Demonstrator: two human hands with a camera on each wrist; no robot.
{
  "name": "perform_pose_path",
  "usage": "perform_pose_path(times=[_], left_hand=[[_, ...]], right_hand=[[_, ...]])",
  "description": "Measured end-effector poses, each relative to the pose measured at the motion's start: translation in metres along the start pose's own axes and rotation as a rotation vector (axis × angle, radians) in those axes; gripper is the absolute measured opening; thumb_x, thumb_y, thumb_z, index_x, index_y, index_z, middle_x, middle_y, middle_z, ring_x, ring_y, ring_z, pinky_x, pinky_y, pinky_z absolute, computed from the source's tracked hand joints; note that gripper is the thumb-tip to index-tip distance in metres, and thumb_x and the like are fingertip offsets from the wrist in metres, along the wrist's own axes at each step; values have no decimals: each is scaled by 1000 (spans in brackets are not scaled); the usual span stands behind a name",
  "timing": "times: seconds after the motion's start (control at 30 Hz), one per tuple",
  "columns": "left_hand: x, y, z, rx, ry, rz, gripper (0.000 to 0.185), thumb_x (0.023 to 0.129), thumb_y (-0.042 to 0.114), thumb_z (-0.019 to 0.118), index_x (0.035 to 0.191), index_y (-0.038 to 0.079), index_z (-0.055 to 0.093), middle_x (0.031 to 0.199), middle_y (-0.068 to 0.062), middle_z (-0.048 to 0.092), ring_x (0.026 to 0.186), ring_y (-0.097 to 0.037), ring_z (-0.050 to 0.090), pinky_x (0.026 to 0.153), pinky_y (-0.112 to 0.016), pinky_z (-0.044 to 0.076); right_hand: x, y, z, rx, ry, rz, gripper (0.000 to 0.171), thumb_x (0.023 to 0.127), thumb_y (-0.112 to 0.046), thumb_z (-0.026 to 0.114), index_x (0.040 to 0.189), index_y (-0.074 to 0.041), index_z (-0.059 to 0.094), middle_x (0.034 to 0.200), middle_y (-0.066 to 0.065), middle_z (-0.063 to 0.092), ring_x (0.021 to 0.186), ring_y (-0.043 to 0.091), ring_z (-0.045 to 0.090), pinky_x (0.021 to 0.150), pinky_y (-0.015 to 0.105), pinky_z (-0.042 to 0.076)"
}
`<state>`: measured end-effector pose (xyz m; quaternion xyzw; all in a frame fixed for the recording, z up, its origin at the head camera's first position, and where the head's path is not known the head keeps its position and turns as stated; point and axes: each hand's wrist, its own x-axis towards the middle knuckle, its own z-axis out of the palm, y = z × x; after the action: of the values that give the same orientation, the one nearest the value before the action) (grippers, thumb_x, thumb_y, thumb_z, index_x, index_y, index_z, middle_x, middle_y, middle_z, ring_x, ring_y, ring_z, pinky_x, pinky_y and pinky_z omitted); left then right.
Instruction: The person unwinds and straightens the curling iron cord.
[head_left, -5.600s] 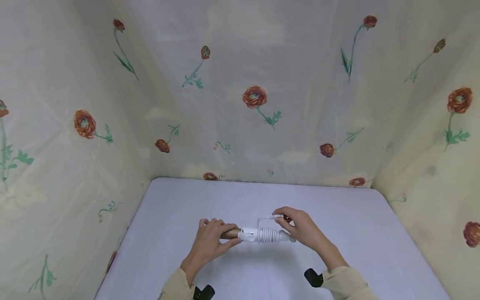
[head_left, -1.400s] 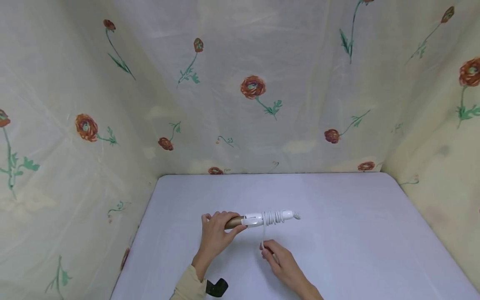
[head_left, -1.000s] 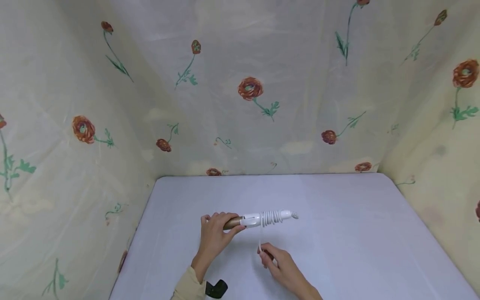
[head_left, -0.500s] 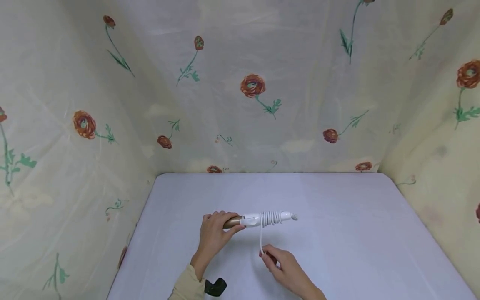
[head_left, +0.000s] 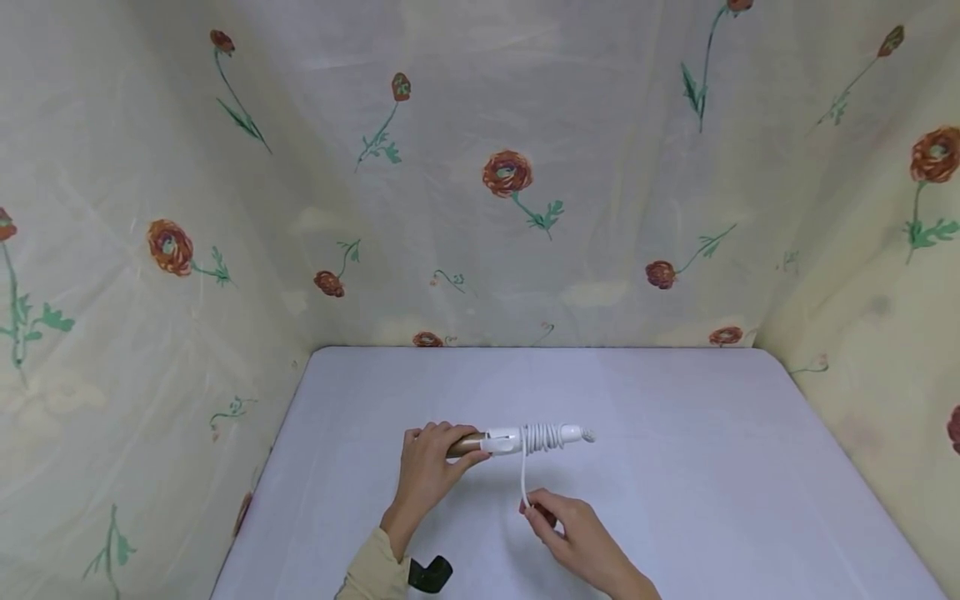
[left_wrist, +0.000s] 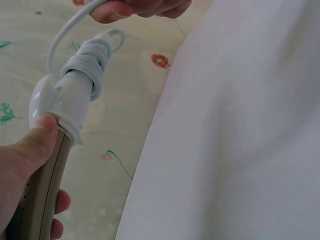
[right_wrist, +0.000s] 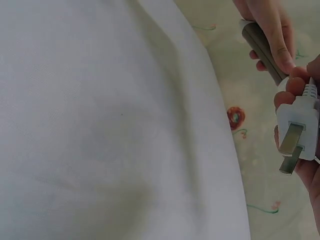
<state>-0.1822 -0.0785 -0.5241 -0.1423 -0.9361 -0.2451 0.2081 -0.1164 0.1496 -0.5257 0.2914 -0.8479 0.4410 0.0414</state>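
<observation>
Two hands are working on one curling iron [head_left: 517,437], which is hovering just above the middle of the pale surface [head_left: 712,467], lying roughly level with its handle end pointing to the person's right. The left hand [head_left: 429,472] is gripping the gold barrel, fingers and thumb curled round it; in the left wrist view the thumb is pressing against the white collar where barrel meets handle. The right hand [head_left: 573,533] is holding the plug [right_wrist: 298,134] below and nearer the person, fingers pinching its white body with the two flat prongs pointing away from the palm. A white cord [head_left: 523,475] is running straight down from the coils [head_left: 543,436] on the handle to that hand.

Compared with several seconds earlier, the right hand is no longer sitting beside the handle at the coil; it is now lying well below it, and a straight length of cord is stretching between the two. Over the last second the iron and the left hand are staying nearly fixed, while the right hand is shifting only slightly. Judging from this, the cord is being unwound from the handle, with several turns remaining. Flowered cloth [head_left: 510,175] is hanging behind and to both sides.
</observation>
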Motion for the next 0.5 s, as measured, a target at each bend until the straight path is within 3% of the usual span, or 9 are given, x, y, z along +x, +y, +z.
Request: perform_pose_path(times=[0.3,0.5], left_hand=[[-1,-2,-1,0,-36,-15,38,75,57,68,103,33,70,83,11,68,74,-9,54,74,-32,30],[-2,-2,-1,-1,-73,-25,40,74,58,68,105,31,71,83,10,68,75,-9,54,73,-32,30]], right_hand=[[5,-3,-8,-21,45,-105,11,94,-9,57,93,-19,62,74,-15,60,66,-8,50,56,16,45],[9,-4,-15,-32,65,-125,11,92,-8,59,92,-19,63,76,-14,62,65,-7,50,55,15,44]])
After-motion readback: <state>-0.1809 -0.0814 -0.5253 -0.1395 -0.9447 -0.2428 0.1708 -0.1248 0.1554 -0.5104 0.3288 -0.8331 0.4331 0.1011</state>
